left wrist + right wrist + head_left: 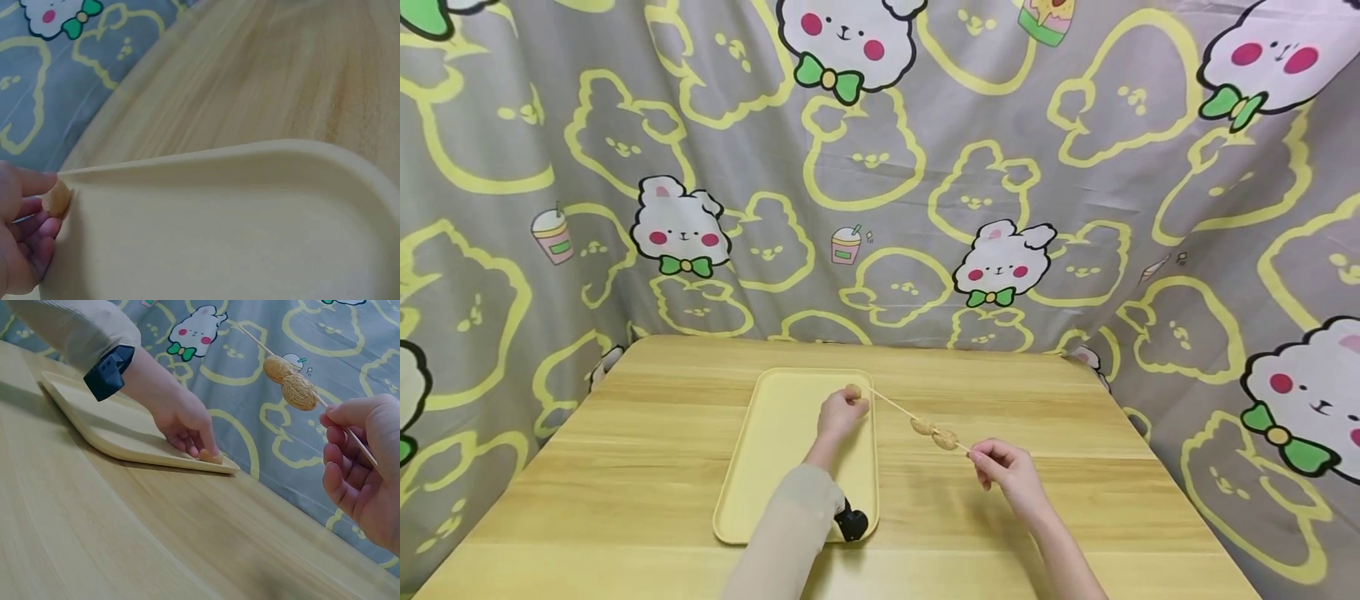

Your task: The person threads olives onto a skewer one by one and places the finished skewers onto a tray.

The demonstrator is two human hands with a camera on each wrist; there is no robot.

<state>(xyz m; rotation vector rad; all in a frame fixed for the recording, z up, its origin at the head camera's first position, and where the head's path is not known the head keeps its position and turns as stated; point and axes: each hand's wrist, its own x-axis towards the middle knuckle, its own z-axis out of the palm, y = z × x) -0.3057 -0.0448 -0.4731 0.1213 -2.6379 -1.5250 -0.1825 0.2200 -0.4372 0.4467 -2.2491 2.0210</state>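
Observation:
My right hand (1006,471) pinches a thin wooden skewer (891,403) near its lower end, between thumb and fingers. Threaded on the skewer are two brown, wrinkled, fried-looking balls (299,392), side by side toward the gripped end. The bare tip slants up and left, toward my left hand (841,414). Over the far right corner of the yellow tray (767,467), the left fingers pinch a third brown ball (57,199). In the right wrist view, that ball shows low beside the tray's rim, partly covered by fingers.
The tray lies flat on a wood-grain table (1030,392), left of its middle. A black device (852,523) is strapped at the left wrist. Behind the table hangs a grey curtain (917,183) printed with cartoon rabbits, which also runs along both sides.

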